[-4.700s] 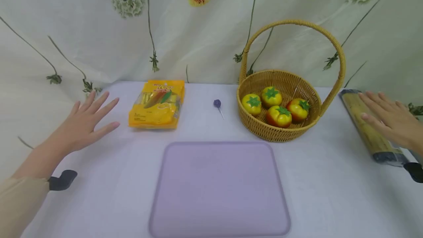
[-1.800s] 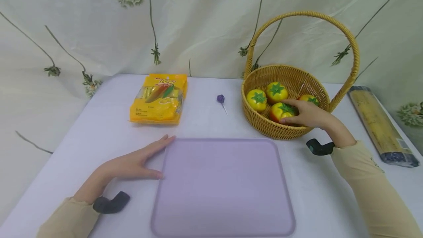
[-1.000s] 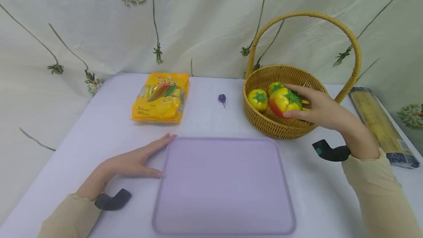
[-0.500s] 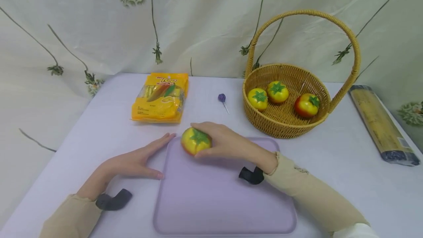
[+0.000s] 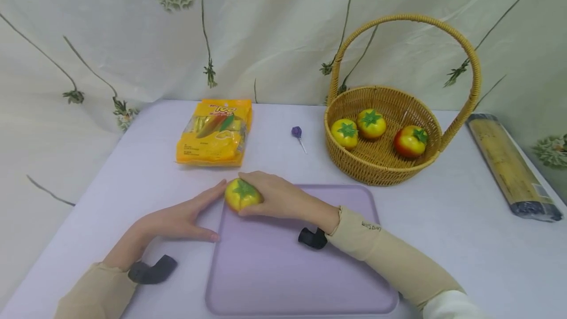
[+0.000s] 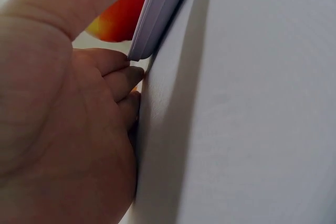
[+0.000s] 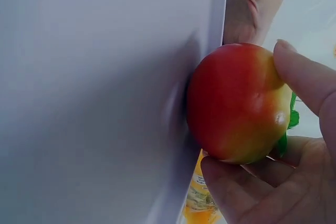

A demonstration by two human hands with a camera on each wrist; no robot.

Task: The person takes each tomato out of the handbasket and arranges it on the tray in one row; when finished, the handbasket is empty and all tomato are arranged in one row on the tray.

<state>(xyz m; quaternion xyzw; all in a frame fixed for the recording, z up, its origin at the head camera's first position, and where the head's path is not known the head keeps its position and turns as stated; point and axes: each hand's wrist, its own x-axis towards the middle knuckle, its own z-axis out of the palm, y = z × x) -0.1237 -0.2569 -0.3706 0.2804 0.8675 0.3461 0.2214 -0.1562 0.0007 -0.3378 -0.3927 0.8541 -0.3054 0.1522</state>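
My right hand (image 5: 283, 198) grips a yellow-red persimmon (image 5: 236, 197) with a green calyx at the far left corner of the pale purple tray (image 5: 301, 274). In the right wrist view, its thumb and fingers sit on either side of the glossy persimmon (image 7: 236, 103), whose underside is touching or very near the tray. The left hand (image 5: 177, 219) rests at the tray's left edge, thumb and fingers spread. In the left wrist view, its fingertips meet the tray rim (image 6: 152, 19). Three similar persimmons (image 5: 410, 142) lie in the wicker basket (image 5: 381, 174).
A yellow candy bag (image 5: 212, 134) with a mango picture lies at the back left. A purple lollipop (image 5: 297, 132) is behind the tray. At the far right lies a long wrapped bamboo-coloured roll (image 5: 509, 161). A flower-printed cloth (image 5: 266, 38) hangs behind the table.
My right hand took a persimmon out of the basket and carried it left to the tray's far left corner. The left hand came in to the tray's left edge and has stayed there.
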